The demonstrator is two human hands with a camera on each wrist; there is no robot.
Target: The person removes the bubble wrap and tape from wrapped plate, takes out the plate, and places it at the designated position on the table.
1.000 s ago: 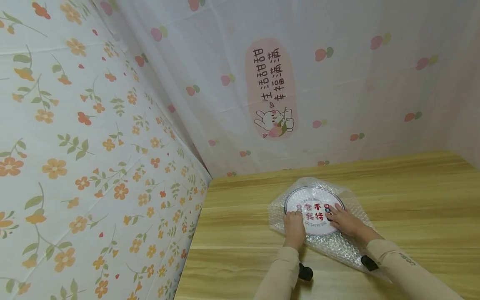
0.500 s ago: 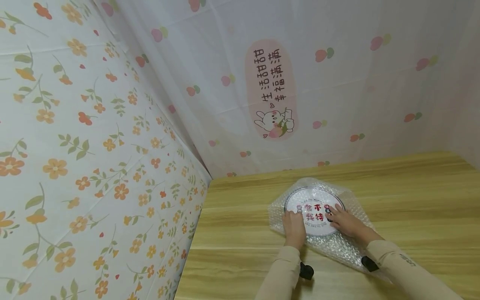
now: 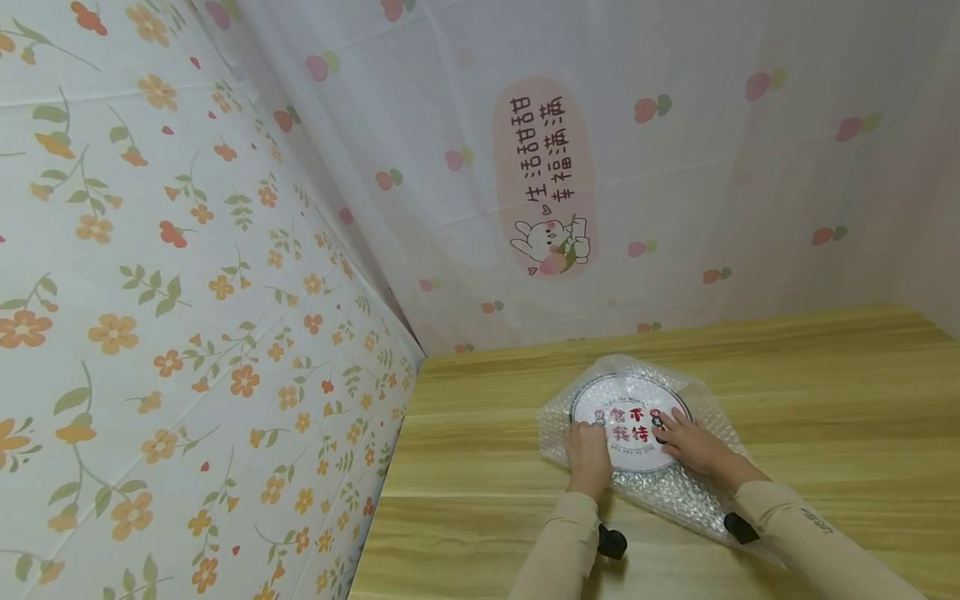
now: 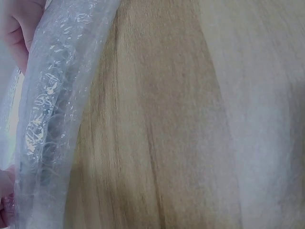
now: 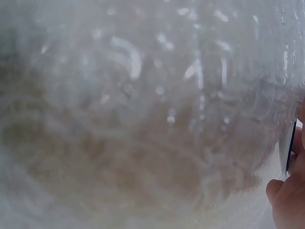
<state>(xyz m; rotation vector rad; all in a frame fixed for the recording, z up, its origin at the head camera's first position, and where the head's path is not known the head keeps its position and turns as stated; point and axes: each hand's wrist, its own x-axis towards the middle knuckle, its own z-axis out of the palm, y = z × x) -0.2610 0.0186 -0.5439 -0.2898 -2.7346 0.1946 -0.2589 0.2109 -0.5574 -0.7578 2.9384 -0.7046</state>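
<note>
A round white plate [image 3: 628, 398] with a dark rim and red characters lies on the table within a sheet of bubble wrap [image 3: 558, 425]. Whether a layer covers the plate's face I cannot tell. My left hand [image 3: 588, 457], its fingers bent, grips the plate's left edge together with the wrap; its fingertips are partly hidden. My right hand [image 3: 699, 446] rests on the plate's right side, fingers spread over the face. In the left wrist view, fingers [image 4: 21, 24] lie against the bubble wrap. The right wrist view catches part of that hand [image 5: 291, 200] by the plate's dark edge [image 5: 290, 148].
The wood-grain table [image 3: 840, 400] extends to both sides of the wrap. Behind it hangs a white cloth [image 3: 675, 183] with fruit prints and a rabbit picture. A flowered cloth [image 3: 225, 333] borders the left. Black wrist devices [image 3: 612, 543] sit under the beige sleeves.
</note>
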